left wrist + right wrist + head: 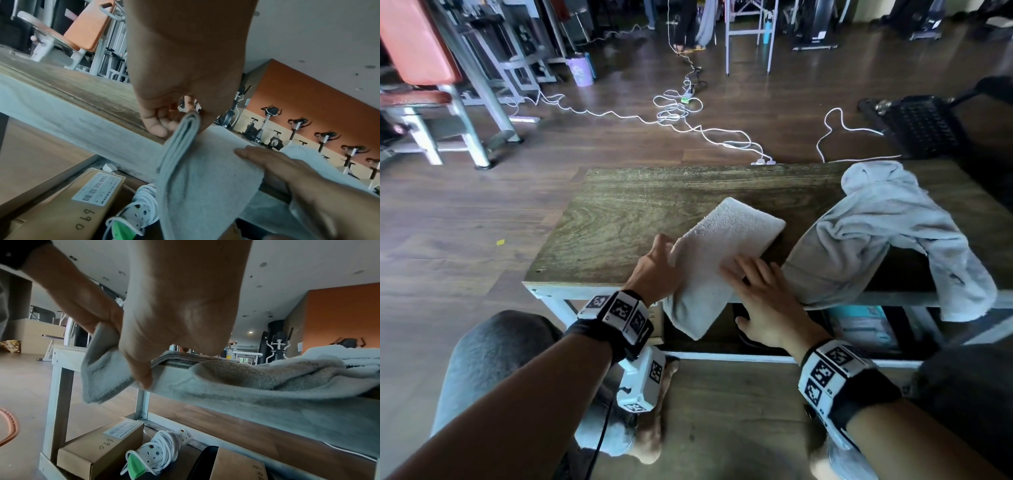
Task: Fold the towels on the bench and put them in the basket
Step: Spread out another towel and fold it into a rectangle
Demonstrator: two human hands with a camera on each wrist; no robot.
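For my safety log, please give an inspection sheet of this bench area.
Surface: wooden bench, bare at the left.
Job's things: folded towel lying diagonally, its near end over the front edge; loose towel draped at the right; black perforated bin on the floor beyond, possibly the basket.
Clutter: boxes under the bench.
Grips: left grip pinches the folded towel's edge; right grip presses flat on it.
Cables: white leads across the floor; coiled extension cord under the bench.
Surroundings: exercise bikes.
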